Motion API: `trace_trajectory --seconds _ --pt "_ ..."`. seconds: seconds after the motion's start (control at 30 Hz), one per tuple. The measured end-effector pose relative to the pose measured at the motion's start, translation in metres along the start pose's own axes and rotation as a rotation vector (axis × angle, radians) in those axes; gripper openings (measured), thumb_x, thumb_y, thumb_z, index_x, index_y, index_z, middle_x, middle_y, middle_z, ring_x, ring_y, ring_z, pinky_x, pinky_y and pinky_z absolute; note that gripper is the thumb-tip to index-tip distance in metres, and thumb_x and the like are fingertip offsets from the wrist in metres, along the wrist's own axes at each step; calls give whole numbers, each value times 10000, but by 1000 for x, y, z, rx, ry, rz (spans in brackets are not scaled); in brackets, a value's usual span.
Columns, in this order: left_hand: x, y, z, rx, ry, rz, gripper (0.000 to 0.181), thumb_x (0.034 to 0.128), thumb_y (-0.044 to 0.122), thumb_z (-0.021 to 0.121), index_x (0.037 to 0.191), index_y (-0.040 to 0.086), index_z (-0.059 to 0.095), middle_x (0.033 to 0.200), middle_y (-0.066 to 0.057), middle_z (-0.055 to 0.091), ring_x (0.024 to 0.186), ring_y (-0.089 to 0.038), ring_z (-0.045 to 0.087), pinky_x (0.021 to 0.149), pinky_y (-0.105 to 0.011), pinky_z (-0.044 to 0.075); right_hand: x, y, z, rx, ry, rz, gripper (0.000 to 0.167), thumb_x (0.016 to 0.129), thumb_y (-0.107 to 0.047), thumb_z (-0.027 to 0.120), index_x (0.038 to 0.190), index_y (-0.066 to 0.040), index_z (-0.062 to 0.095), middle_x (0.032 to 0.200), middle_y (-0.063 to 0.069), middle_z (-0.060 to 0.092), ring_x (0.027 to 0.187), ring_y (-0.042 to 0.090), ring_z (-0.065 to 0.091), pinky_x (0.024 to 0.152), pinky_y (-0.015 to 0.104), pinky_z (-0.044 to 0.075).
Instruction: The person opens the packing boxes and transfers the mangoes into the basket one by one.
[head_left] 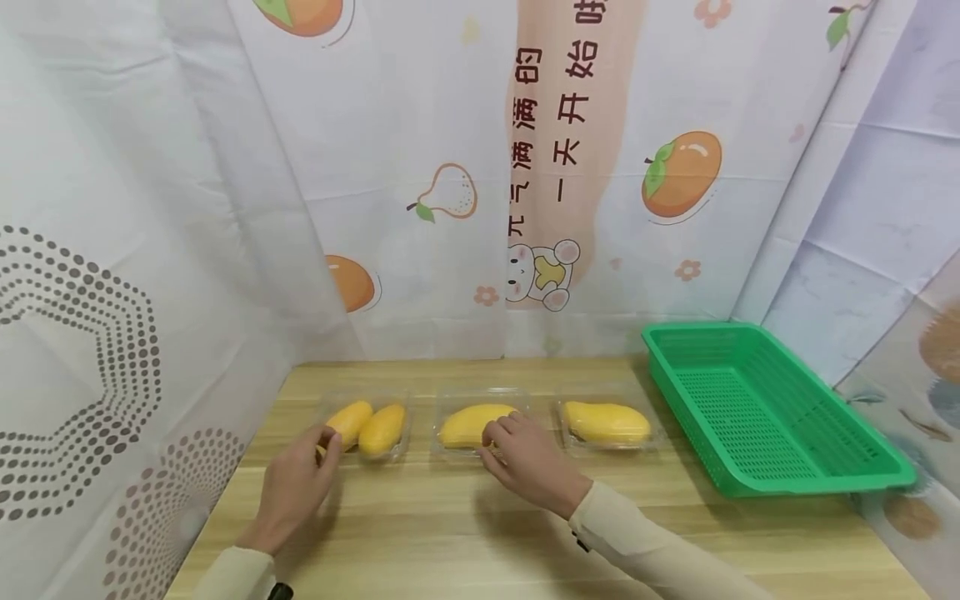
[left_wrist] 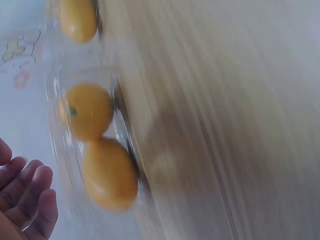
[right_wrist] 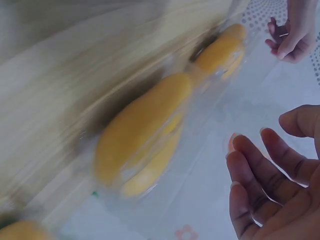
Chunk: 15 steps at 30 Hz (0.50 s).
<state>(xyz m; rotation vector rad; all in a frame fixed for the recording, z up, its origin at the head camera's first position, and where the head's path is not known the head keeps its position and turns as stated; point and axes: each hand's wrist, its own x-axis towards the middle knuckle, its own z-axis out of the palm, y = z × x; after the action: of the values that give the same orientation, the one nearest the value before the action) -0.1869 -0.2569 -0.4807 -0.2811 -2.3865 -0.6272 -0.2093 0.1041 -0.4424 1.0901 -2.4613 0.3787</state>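
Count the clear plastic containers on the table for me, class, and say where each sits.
3: the left container, the middle container, and the right container, nearest the green basket. They stand in a row; none appears hidden.

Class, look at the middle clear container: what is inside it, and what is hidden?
Inside the middle clear container lies one elongated yellow fruit. In the head view, the right hand covers part of its right end. The container floor beneath the fruit cannot be seen.
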Motion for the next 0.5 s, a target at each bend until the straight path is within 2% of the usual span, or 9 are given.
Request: trace_trajectory --seconds 0.27,0.5 --pt "-3 -14 -10 28 10 -85 50 967 82 664 933 52 683 764 0 654 631 -111 578 505 -258 466 25 -25 10 4 -12 -66 100 1012 -254 673 933 -192 666 866 -90 661 769 93 555 702 262 417" --pt "-1 -30 -18 43 36 -146 70 967 94 659 916 56 687 740 -6 641 631 -147 587 521 -299 458 43 -42 15 -7 -10 -95 126 1018 -270 653 909 -206 654 842 -105 651 772 92 564 702 250 401"
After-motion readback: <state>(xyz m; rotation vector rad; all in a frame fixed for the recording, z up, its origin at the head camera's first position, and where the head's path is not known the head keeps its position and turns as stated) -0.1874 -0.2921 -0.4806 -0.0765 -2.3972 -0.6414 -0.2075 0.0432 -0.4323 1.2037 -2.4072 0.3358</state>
